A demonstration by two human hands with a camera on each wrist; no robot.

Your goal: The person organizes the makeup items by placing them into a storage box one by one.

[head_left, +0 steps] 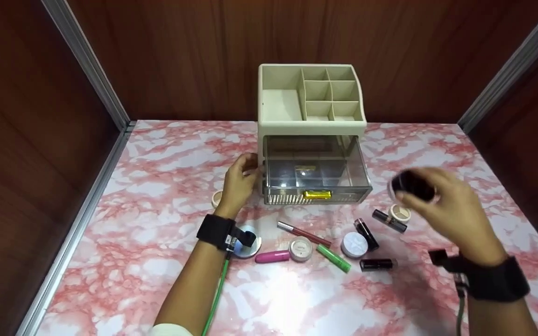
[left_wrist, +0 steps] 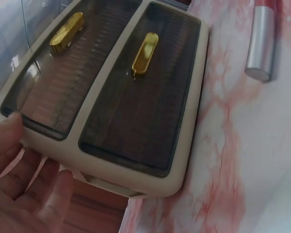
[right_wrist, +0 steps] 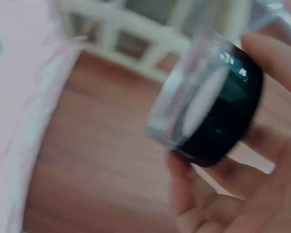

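Observation:
In the head view, my right hand holds a round clear jar with a black lid above the table's right side. The right wrist view shows thumb and fingers around the jar's black lid, its clear part facing away from the palm. My left hand rests with relaxed fingers against the left side of a cream cosmetics organizer. A clear, smoky drawer with a gold handle stands pulled out, with nothing visible inside. Two closed drawers show in the left wrist view.
Before the organizer lie a lip gloss tube, pink tube, green tube, small round jar, white round case, several black tubes and a three-colour palette. A round item sits beneath my left wrist.

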